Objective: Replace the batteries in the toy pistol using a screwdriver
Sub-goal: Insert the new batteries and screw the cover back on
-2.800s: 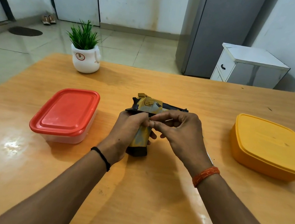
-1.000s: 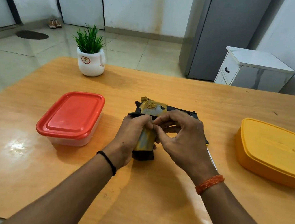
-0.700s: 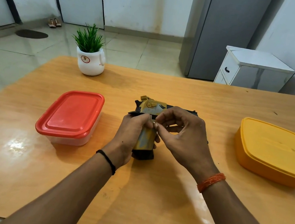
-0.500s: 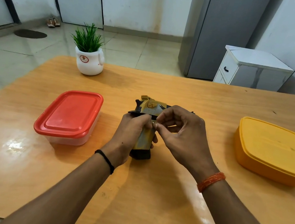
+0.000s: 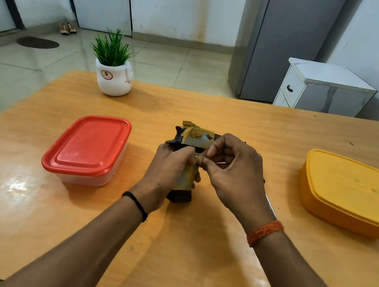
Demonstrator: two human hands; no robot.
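Left hand (image 5: 168, 164) grasps the toy pistol (image 5: 189, 160) mid-desk between the red box (image 5: 88, 145) and yellow box (image 5: 350, 190), right hand (image 5: 231, 171) pinches something tiny at the handle, perhaps a screw, which could slip and roll away.

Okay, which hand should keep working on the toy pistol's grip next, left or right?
Right, probably. The left hand is wrapped round the toy pistol, steadying it on the table. The right hand is pinching at the top of the grip; what it pinches is too small to tell.
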